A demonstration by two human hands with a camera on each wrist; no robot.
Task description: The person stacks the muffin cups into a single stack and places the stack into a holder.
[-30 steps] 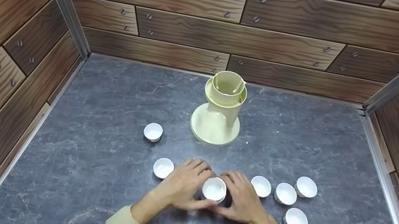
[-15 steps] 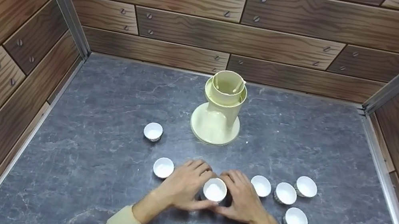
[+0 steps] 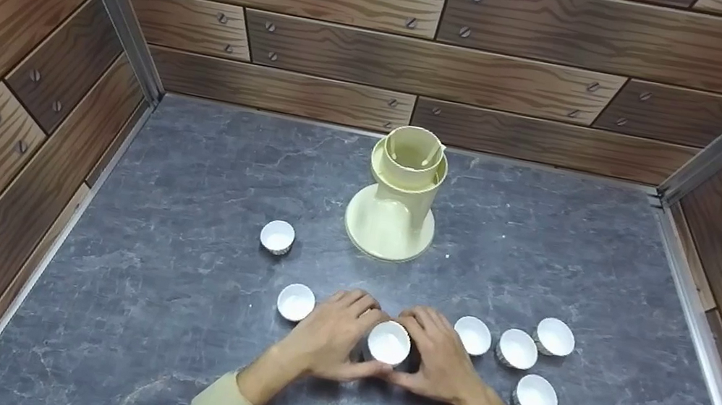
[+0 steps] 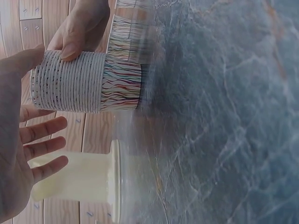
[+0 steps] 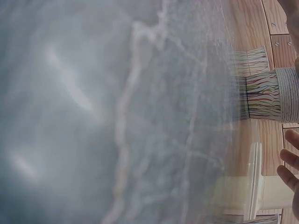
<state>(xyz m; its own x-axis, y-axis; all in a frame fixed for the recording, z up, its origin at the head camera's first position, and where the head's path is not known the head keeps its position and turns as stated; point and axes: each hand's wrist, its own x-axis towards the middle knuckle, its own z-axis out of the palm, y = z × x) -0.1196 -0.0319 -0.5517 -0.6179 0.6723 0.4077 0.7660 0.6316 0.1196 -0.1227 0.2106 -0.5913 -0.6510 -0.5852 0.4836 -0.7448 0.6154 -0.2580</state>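
Note:
A tall stack of nested paper cups [image 4: 84, 83] stands upright on the table between my hands, white inside with colourful wavy lines outside. From above, only its top cup [image 3: 389, 343] shows clearly. My left hand [image 3: 336, 336] holds the stack's upper left side with thumb and index finger; its other fingers are spread away from it. On the other side my right hand [image 3: 440, 359] holds the upper rims, its thumb meeting the left one in front. The right wrist view shows the stack's lower part [image 5: 264, 95] and only some right fingers [image 5: 290, 158].
A pale yellow cup-shaped dispenser [image 3: 395, 216] on a round base stands behind the hands. White cups stand left [image 3: 277, 237], near the left hand [image 3: 296, 302], near the right hand [image 3: 473, 336], and several farther right [image 3: 517, 349]. Wood-patterned walls [image 3: 342, 53] enclose the grey marbled table [image 3: 185, 202].
The stack's top has shifted very slightly right and looks more evenly aligned than a second ago. Both hands keep practically the same place and hold.

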